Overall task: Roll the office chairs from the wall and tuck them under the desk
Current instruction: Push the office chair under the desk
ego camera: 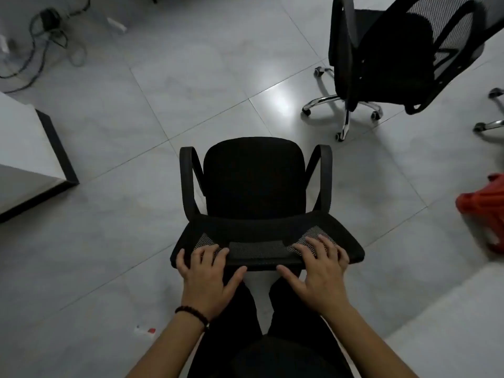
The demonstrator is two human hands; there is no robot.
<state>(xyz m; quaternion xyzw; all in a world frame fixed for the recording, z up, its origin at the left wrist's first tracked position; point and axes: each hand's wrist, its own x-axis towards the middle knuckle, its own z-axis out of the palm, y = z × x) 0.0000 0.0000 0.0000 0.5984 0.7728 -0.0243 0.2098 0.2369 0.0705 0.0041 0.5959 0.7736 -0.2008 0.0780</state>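
Observation:
A black office chair (pixel 253 181) with a mesh backrest stands right in front of me, its seat facing away. My left hand (pixel 207 276) lies over the left part of the backrest's top edge, fingers curled over it. On the right part of that same edge rests my right hand (pixel 319 271), gripping it too. A second black mesh chair (pixel 392 58) with a chrome wheeled base stands at the upper right. The white desk (pixel 24 148) with a dark edge shows at the left.
Cables and a power adapter (pixel 49 20) lie on the tiled floor at the upper left. A red plastic object (pixel 485 208) sits at the right edge. Another chair's chrome legs (pixel 491 124) poke in at the right. A small white-and-red scrap (pixel 144 330) lies near my left arm.

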